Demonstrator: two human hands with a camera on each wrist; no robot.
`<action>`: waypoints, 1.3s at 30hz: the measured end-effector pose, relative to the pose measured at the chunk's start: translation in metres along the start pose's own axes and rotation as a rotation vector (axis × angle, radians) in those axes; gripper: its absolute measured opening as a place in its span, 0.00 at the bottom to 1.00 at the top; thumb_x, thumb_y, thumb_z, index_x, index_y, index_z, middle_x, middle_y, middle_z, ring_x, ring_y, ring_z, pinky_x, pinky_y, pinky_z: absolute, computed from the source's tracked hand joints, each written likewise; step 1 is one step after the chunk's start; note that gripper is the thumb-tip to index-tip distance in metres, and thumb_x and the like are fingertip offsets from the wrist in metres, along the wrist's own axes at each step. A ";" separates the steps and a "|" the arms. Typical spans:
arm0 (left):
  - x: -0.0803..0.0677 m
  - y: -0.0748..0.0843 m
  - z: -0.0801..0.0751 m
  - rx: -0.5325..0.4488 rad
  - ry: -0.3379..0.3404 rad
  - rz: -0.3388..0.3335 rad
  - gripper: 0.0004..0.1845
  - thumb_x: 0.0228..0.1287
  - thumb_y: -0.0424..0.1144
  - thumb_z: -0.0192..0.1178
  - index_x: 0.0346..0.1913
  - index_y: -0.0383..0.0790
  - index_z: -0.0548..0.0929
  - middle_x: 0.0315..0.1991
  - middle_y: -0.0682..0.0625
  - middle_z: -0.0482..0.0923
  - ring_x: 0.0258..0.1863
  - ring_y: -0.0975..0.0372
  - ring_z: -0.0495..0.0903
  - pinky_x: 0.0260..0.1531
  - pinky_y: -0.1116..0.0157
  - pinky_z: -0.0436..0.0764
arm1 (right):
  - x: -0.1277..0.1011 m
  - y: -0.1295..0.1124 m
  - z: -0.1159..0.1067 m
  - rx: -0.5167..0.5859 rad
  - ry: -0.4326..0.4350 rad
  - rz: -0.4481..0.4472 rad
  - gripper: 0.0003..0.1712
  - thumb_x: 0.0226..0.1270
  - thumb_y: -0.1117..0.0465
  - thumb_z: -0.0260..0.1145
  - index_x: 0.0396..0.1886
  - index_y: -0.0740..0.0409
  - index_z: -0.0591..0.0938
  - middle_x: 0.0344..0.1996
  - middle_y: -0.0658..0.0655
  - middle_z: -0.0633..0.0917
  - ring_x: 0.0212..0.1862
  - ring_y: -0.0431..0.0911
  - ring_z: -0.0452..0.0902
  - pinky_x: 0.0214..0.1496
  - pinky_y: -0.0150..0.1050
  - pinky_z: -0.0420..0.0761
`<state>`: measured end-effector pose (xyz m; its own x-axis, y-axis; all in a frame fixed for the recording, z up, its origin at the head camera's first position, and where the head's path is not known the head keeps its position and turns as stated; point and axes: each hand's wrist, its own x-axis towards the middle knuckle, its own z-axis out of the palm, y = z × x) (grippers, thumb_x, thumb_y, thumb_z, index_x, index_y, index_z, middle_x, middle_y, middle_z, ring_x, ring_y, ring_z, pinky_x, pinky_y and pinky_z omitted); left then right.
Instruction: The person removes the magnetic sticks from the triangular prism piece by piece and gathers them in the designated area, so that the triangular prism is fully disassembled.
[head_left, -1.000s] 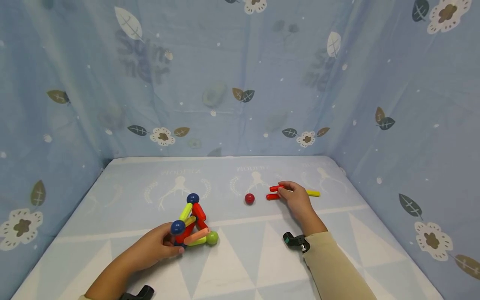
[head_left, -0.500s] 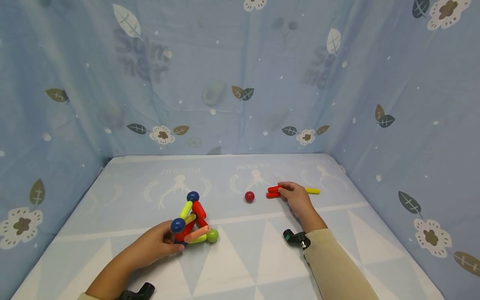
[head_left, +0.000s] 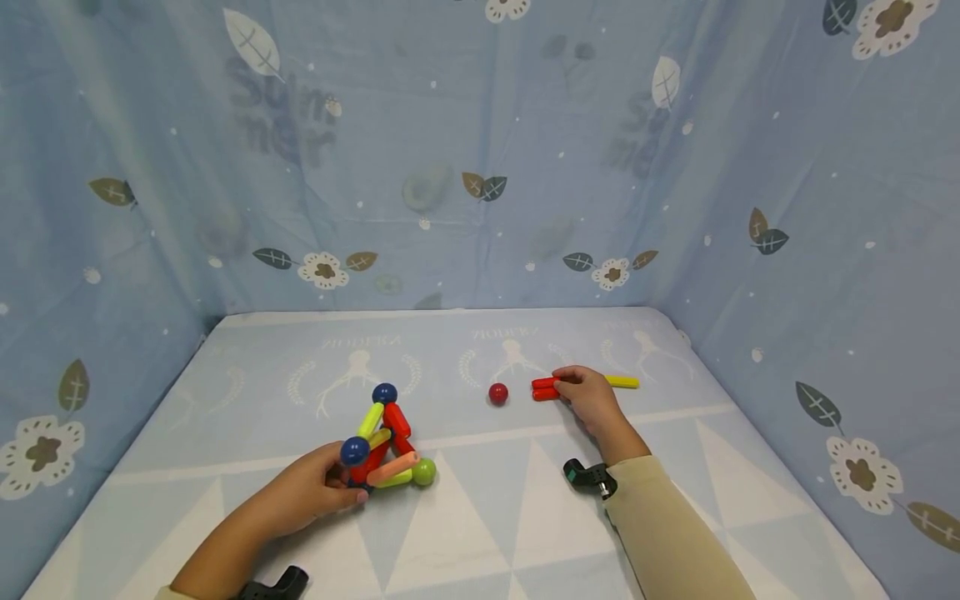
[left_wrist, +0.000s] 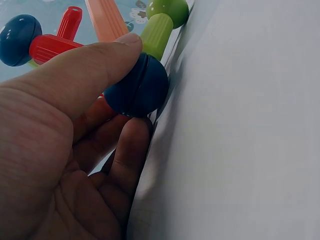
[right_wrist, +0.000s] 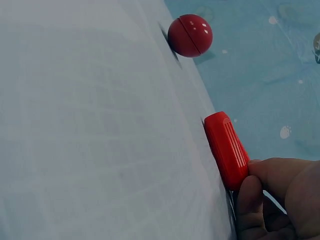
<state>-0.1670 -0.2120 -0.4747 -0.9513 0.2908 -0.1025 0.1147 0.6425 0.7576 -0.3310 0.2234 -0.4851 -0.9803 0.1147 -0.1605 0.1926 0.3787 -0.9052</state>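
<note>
Red rods (head_left: 542,384) sit closer together than a second ago, ends hidden by the right hand (head_left: 592,403) pinching the farther one. The left hand (head_left: 309,492) curls round a blue ball (left_wrist: 140,87).

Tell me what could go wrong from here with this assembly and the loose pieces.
The left hand holds the assembly by a blue ball low on it; a squeeze or twist there might pop a joint loose. The right hand pinches a red stick with another alongside, so moving one could knock the other. The red ball lies unattached nearby and might roll if bumped.
</note>
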 end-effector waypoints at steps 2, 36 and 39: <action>0.000 0.000 0.000 0.000 0.001 0.001 0.21 0.46 0.52 0.74 0.42 0.53 0.77 0.31 0.50 0.72 0.31 0.58 0.71 0.26 0.66 0.70 | 0.000 -0.001 0.000 -0.010 0.002 0.005 0.10 0.66 0.60 0.64 0.46 0.47 0.83 0.51 0.52 0.79 0.49 0.48 0.75 0.47 0.36 0.78; -0.001 0.000 0.000 0.006 -0.012 0.014 0.20 0.48 0.52 0.73 0.41 0.54 0.76 0.31 0.50 0.72 0.30 0.59 0.72 0.25 0.66 0.71 | -0.029 -0.029 0.008 0.097 -0.006 -0.123 0.17 0.65 0.51 0.65 0.52 0.46 0.79 0.48 0.51 0.78 0.47 0.49 0.76 0.45 0.39 0.81; -0.002 0.000 0.000 0.001 -0.012 0.008 0.21 0.47 0.51 0.74 0.41 0.53 0.76 0.30 0.50 0.73 0.30 0.59 0.72 0.26 0.66 0.71 | -0.040 -0.038 0.019 0.088 -0.058 -0.186 0.17 0.65 0.52 0.66 0.52 0.48 0.79 0.46 0.52 0.79 0.45 0.50 0.77 0.43 0.38 0.82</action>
<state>-0.1653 -0.2124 -0.4742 -0.9469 0.3042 -0.1040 0.1225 0.6405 0.7581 -0.3003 0.1865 -0.4518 -1.0000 -0.0036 -0.0070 0.0055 0.3062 -0.9520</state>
